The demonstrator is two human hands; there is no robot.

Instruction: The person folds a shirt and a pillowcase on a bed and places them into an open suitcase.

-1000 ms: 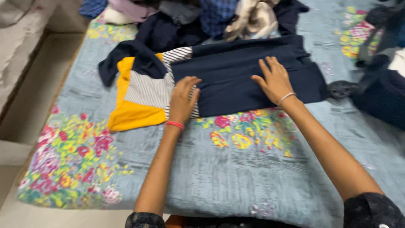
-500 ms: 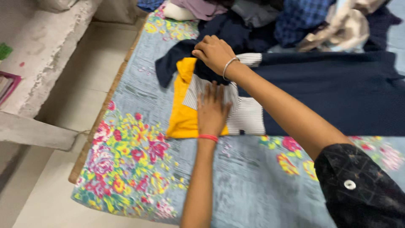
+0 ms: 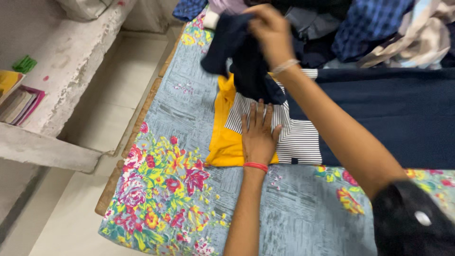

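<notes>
A navy garment (image 3: 393, 114) with a yellow and a striped panel lies spread on the bed. My left hand (image 3: 259, 135) rests flat, fingers apart, on the striped and yellow part (image 3: 226, 142). My right hand (image 3: 271, 29) reaches across above it and grips the navy sleeve (image 3: 237, 52), lifted off the bed at the top of the view.
The bed carries a grey-blue floral sheet (image 3: 161, 189). A heap of mixed clothes (image 3: 360, 28) lies at the far side. Left of the bed edge run a pale floor (image 3: 95, 123) and a concrete ledge with books (image 3: 21, 102).
My right hand crossed from the garment's right part to its left end, took hold of the navy sleeve and lifted it. My left hand slid left onto the striped panel.
</notes>
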